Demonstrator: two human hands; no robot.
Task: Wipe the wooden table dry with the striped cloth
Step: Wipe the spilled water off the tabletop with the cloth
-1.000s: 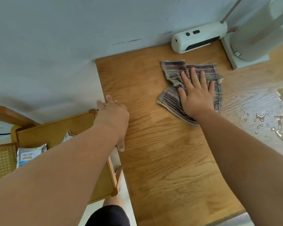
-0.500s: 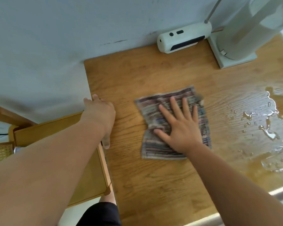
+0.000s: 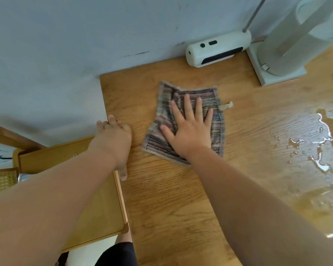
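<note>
The striped cloth (image 3: 216, 131) lies rumpled on the wooden table (image 3: 171, 208), left of the middle. My right hand (image 3: 190, 129) presses flat on it with the fingers spread and pointing at the wall. A small beige loop sticks out from the cloth's right edge. My left hand (image 3: 113, 139) grips the table's left edge, fingers curled over the side and thumb on top. A puddle of water (image 3: 319, 150) with scattered drops shines on the right part of the table.
A white oblong device (image 3: 217, 48) lies at the back edge against the wall. Right of it stands a white appliance on a square base (image 3: 281, 73). A wooden chair (image 3: 96, 208) sits close against the table's left side.
My right hand slid the cloth toward me, then back toward the wall and a little left. The left hand stayed on the table's edge.
</note>
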